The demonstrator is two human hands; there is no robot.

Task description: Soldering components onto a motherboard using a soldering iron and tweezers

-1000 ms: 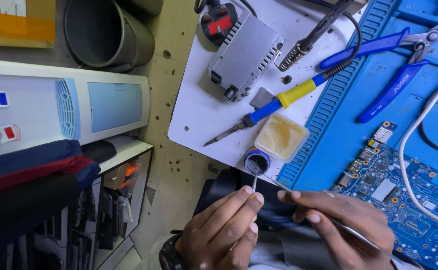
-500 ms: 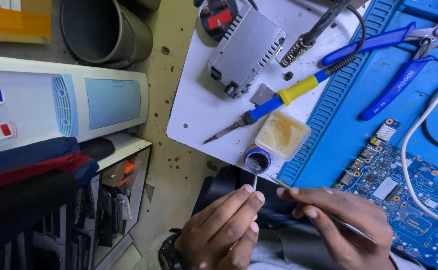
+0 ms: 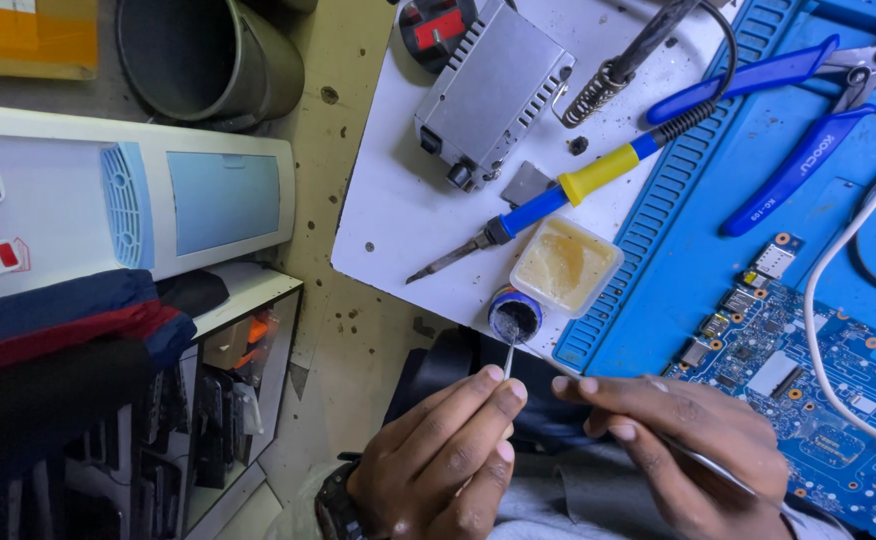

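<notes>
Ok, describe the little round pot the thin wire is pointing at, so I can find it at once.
Start at the white board left of the blue mat. At the board's near edge, beside the square tub of yellow paste, sits the small round pot, just beyond the left hand. It is the only round, dark-filled, blue-rimmed container there.
</notes>
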